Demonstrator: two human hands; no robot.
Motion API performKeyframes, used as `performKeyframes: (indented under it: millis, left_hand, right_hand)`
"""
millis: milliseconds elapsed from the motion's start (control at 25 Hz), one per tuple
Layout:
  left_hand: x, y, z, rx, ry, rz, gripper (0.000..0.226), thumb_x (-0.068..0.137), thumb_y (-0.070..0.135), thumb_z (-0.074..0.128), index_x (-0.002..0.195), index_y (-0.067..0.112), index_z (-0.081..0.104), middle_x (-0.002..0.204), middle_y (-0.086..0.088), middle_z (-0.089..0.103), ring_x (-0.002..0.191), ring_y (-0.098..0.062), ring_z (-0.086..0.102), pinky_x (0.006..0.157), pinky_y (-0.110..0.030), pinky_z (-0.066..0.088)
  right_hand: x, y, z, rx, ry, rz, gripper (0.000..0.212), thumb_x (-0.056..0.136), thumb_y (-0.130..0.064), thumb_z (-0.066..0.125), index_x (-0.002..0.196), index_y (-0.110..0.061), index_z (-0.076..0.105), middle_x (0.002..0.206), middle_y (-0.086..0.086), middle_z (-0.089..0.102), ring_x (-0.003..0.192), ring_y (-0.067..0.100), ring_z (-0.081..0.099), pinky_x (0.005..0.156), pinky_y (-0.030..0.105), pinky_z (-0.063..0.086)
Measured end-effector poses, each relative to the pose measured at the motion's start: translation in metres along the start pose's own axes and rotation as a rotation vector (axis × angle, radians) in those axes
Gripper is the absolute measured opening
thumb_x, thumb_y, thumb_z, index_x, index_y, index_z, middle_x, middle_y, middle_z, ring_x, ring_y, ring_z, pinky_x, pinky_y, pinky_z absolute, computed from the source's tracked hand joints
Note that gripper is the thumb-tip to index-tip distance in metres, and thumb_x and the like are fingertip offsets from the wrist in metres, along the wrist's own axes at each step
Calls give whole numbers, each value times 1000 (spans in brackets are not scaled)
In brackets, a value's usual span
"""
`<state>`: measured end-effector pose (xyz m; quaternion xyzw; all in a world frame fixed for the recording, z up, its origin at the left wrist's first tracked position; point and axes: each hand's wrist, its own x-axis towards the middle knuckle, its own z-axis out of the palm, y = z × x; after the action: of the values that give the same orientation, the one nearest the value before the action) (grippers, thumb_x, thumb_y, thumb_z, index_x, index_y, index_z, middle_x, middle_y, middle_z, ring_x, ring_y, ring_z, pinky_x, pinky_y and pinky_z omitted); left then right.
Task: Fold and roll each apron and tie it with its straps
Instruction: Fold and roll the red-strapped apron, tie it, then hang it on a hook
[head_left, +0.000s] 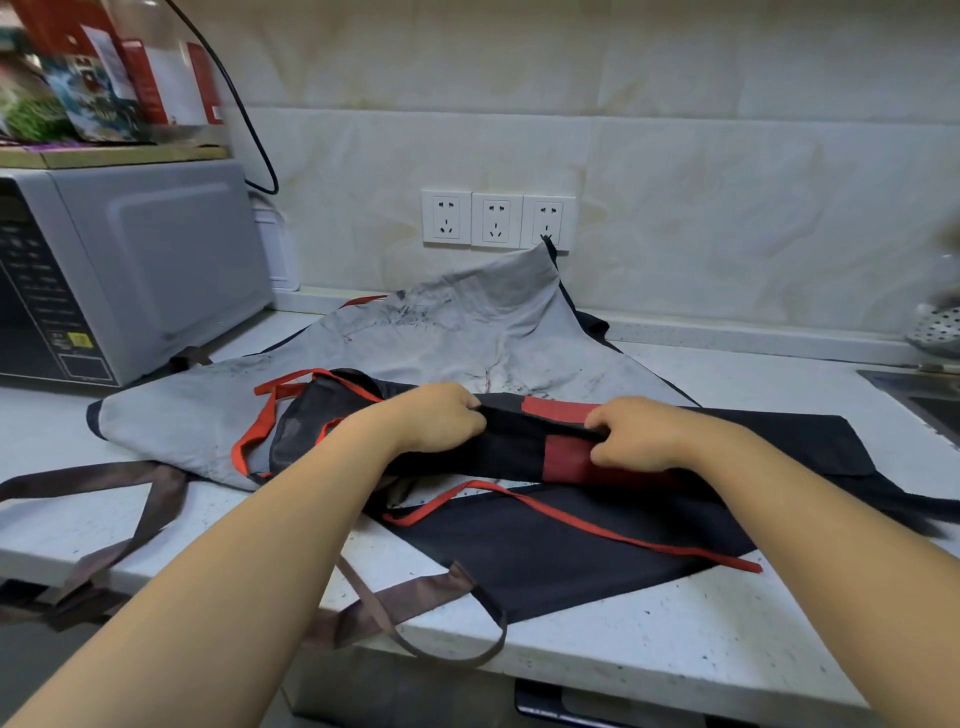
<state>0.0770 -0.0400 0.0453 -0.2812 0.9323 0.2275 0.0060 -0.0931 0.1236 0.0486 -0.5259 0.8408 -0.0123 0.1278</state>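
A black apron with red trim and a red patch lies on the white counter, its upper part folded over into a thick band. My left hand grips the left end of that fold, fingers curled over the edge. At the red patch my right hand grips the same fold. A thin red strap trails across the black cloth toward the right. Behind lies a stained grey apron, spread flat, with brown straps hanging over the counter's front edge.
A grey microwave stands at the left, with boxes and packets on top. Three wall sockets sit behind the aprons. A sink edge shows at the far right. A black cable hangs down the wall.
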Motion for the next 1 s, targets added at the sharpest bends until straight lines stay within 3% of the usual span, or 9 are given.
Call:
performKeyframes:
  millis: [120,200,280,360,440,560,680,880,1000]
  left_hand:
    - [11,0,-7,281,235,-133,19,90,20,49,99,18,66,101,-3,64,99,-29,58,76,-32,40]
    - [15,0,5,509,388,-228,30,89,15,48,115,22,61,119,-4,60,116,-31,51,93,-43,37]
    - [22,3,32,623,563,-107,36,89,15,47,122,24,58,129,-5,55,132,-31,38,109,-54,23]
    - [27,14,67,597,631,190,35,87,21,51,118,26,65,129,-4,59,136,-28,38,113,-54,21]
    - [34,28,94,457,526,327,34,93,29,47,121,27,66,137,-2,56,139,-24,37,117,-52,16]
    - [42,40,116,278,260,179,46,103,41,28,148,32,36,161,2,21,150,-19,7,119,-56,-4]
    - [51,37,122,296,213,151,50,103,47,20,152,38,22,164,6,9,151,-16,-1,117,-59,-7]
    - [52,36,124,301,218,135,51,101,51,20,152,42,19,163,9,8,150,-13,-1,118,-57,-5]
    - [52,35,123,303,215,131,51,101,52,20,151,43,18,163,10,8,150,-12,-1,119,-55,-6]
  right_hand:
    - [15,19,-2,-76,115,205,12,84,-33,54,76,-24,54,92,-2,61,90,21,55,81,32,43]
    - [25,29,8,-182,203,337,11,86,-36,52,86,-27,58,100,-2,61,105,24,52,105,51,31]
    - [32,31,26,-221,289,388,20,91,-39,50,102,-28,61,109,-2,60,120,27,45,110,63,16]
    - [35,29,47,-208,375,388,26,95,-42,46,110,-27,61,115,-2,58,124,27,42,109,67,12]
    - [38,27,67,-161,431,393,28,97,-41,43,114,-25,59,120,-1,57,124,26,41,110,67,13]
    - [38,28,85,-38,544,411,32,98,-37,41,125,-25,53,133,0,52,134,26,33,112,65,15]
    - [35,30,89,-30,589,395,42,99,-39,37,139,-26,43,151,1,36,145,28,16,114,64,8]
    - [39,41,84,98,265,439,75,89,-74,19,153,-36,10,163,4,-1,147,37,-10,110,66,-5]
    - [33,75,79,124,222,503,88,81,-83,16,154,-35,2,162,7,-8,146,37,-13,114,60,-8]
